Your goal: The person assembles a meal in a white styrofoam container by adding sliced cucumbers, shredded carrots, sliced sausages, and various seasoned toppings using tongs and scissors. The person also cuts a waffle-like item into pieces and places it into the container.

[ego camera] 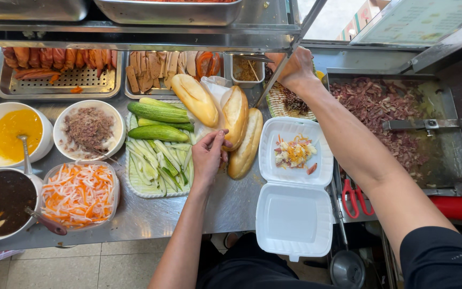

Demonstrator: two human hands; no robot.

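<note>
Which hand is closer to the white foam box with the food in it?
The left hand. It rests on a bread roll just left of the white foam box. The right hand reaches up past the box's far edge, toward the trays.

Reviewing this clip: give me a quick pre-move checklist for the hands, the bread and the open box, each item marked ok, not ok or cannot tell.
1. Left hand on a bread roll: ok, fingers touch its lower end.
2. Grip closed around that roll: cannot tell, the fingertips hide the contact.
3. Right hand free: cannot tell, it reaches up by the shelf post over a basket, fingers hidden.
4. Foam box open: ok, lid flat toward the person.
5. Box has filling: ok, a small pile of egg and bits in the far half.
6. Other rolls within reach: ok, one left and one right of the touched roll.
</note>
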